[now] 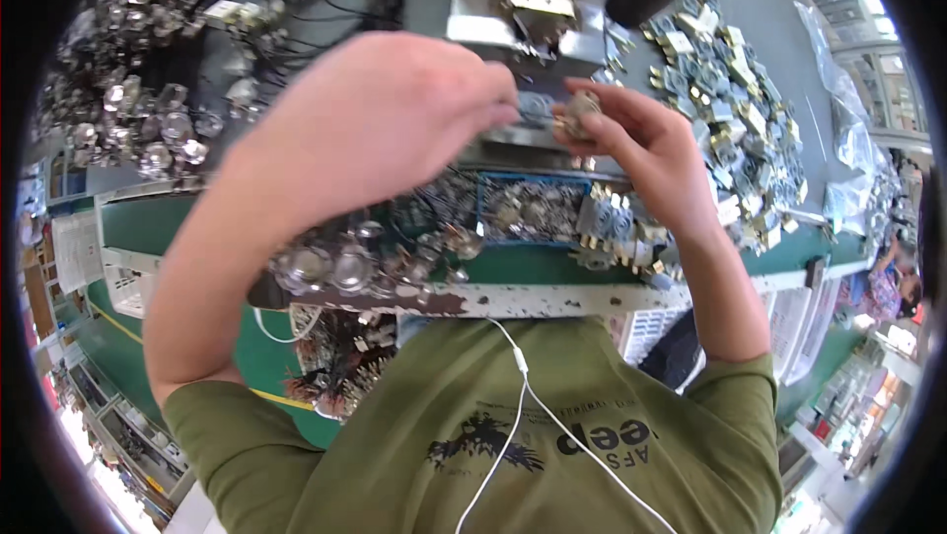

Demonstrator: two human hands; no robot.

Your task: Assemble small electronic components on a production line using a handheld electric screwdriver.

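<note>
The left hand point(395, 110) is raised above the middle of the workbench point(513, 299), its fingers point(490, 105) bunched together and pinching something thin at their tips, too small to tell what; the right hand point(636, 140) is just beside it, fingertips closed around a small brass-coloured metal part point(577, 110), which is held in the air between the two hands; under the hands, near the front edge of the bench, lies a heap of round silvery parts point(340, 263), and beside it a blue tray point(528, 207) filled with small fittings; a large pile of brass and grey components point(730, 90) covers the right side of the bench; more shiny pieces point(148, 110) crowd the far left corner; a white cable point(518, 406) hangs down the green shirt point(414, 406)
</note>
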